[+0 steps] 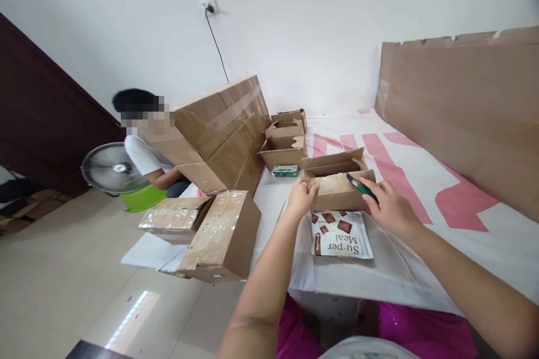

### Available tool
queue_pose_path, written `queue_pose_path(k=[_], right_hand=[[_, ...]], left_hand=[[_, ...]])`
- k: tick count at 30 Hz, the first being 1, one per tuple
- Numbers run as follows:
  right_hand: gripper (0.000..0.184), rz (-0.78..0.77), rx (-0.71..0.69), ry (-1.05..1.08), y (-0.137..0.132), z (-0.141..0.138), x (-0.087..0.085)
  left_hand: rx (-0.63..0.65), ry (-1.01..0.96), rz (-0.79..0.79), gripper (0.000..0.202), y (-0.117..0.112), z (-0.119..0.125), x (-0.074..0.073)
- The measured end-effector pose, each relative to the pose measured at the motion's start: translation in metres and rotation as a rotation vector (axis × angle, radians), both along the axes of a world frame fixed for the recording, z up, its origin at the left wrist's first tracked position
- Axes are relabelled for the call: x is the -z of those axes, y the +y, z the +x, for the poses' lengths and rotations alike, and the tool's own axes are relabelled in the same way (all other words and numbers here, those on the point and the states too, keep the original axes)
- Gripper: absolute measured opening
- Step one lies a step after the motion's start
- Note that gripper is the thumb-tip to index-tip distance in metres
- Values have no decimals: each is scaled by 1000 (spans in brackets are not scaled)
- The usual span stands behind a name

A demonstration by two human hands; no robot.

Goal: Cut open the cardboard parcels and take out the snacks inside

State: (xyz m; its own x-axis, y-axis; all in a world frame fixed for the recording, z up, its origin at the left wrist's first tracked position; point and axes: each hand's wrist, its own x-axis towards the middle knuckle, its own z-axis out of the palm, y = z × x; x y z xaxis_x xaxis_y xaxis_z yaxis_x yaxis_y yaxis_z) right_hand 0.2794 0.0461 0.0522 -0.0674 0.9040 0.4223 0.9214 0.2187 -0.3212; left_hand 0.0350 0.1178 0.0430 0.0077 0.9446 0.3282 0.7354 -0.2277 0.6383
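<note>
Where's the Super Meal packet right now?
In the head view the Super Meal packet lies flat on the white-and-pink sheet, right below the small cardboard box, between the left hand on that box and the right hand holding the green cutter.

The small box (337, 190) held by the left hand (301, 197) is made of matt brown cardboard, and its top is covered with wrinkled, shiny clear tape. The cutter (360, 186) gripped in the right hand (389, 207) is fitted with a smooth green plastic handle; its blade appears to be metal, though little of it can be seen. The pouch (341, 234) is formed of glossy white printed film. The table cover (421, 179) is seen as a matt white and pink sheet. The floor tiles (84, 280) are polished.
</note>
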Motion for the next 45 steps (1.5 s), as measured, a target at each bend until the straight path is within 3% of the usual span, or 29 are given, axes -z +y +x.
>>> queue_pose_path(k=[3, 5, 10, 13, 14, 15, 16, 18, 20, 23, 25, 28, 32, 36, 39, 42, 45], right_hand=[[46, 96, -103, 156, -2, 24, 20], [46, 79, -91, 174, -4, 43, 39], [43, -209, 119, 43, -8, 78, 87], [43, -284, 113, -119, -12, 74, 109], [42, -269, 94, -178, -14, 69, 114], [42, -240, 78, -237, -16, 64, 119], [41, -203, 70, -291, -18, 59, 123], [39, -129, 72, -362, -21, 53, 129], [39, -83, 66, -376, -22, 52, 133], [39, -41, 49, -362, -22, 57, 136], [39, -33, 40, -345, -21, 60, 136], [39, -38, 29, -306, -21, 61, 136], [40, -28, 22, -279, -20, 60, 139], [40, -30, 30, -276, -19, 61, 143], [41, -53, 33, -266, -19, 61, 141], [41, -60, 26, -241, -20, 60, 138], [41, -47, 17, -232, -20, 60, 138]], left_hand=[[-46, -54, 70, 19, -7, -14, -4], [-102, -86, 130, 15, -13, -33, -8], [-296, -113, 284, 24, -38, -74, -14], [-488, -12, 598, 41, -66, -61, -7], [-484, 42, 705, 41, -77, -49, -3], [-393, 89, 758, 38, -88, -35, 3], [-215, 121, 747, 35, -97, -20, 9], [228, 238, 528, 40, -110, 11, 25], [441, 398, 203, 61, -112, 34, 40], [404, 575, -179, 107, -103, 50, 55], [349, 624, -277, 119, -95, 52, 57], [415, 660, -258, 97, -92, 48, 47], [523, 654, -229, 67, -95, 37, 19], [453, 766, -291, 48, -80, 23, -19], [359, 797, -244, 39, -67, 17, -41], [292, 779, -176, 44, -72, 17, -49], [176, 664, 68, 55, -85, 21, -34]])
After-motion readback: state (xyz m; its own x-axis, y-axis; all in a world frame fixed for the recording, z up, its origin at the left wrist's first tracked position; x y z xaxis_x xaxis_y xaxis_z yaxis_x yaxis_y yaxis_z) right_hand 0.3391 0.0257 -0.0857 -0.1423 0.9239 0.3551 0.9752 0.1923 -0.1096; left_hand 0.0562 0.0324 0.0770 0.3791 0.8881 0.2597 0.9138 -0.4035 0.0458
